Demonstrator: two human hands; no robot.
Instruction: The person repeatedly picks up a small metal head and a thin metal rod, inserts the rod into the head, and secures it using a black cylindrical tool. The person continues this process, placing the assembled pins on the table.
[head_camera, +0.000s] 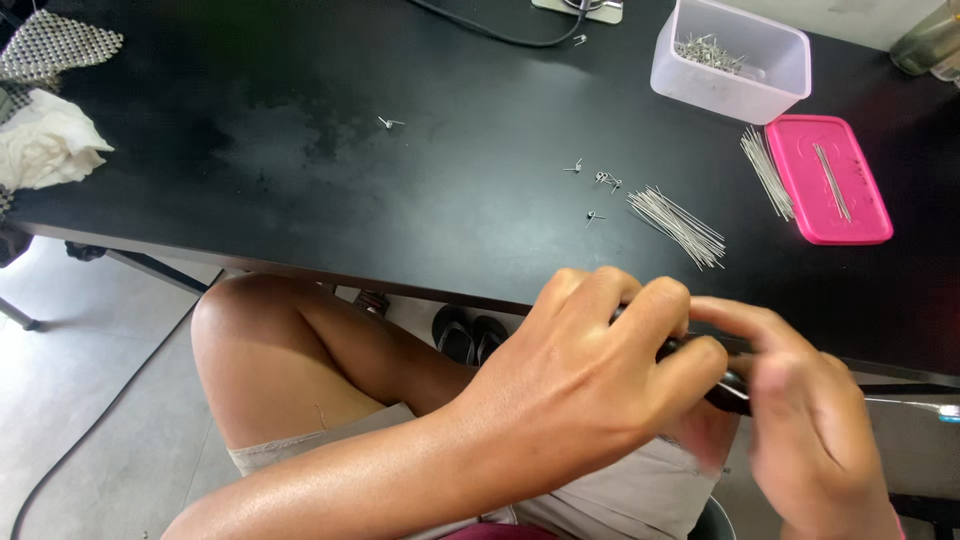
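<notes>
Hands: the left hand (600, 370) and the right hand (810, 420) are together just off the near edge of the bench (300, 190), over the lap. The left is curled shut round a dark-handled tool (725, 385); the right, blurred, has its fingers pinched at the tool's front end.

Tool: only a short dark stretch shows between the two hands; its working end is covered, so its kind cannot be told. It looks like small pliers, as a guess.

Done so far: a few small bent wire pieces (598, 185) lie scattered near the middle of the bench, one more bent wire piece (389, 123) sits apart toward the left, and a heap of similar small metal bits fills part of the clear plastic tub (735, 55) at the far right.

Left to do: a fanned bundle of straight wire pins (680, 225) lies on the bench toward the right near edge, a second bundle of straight pins (768, 172) rests against the left side of the pink lid (828, 180), and a few more lie on that lid. Judging by these, much straight stock remains unbent.

Hidden or unclear: whether a wire is gripped between the fingers cannot be seen; motion blur smears the right hand. A black cable (500, 35) runs off the far edge, and a white cloth (45, 145) sits at the left end, partly cut off.
</notes>
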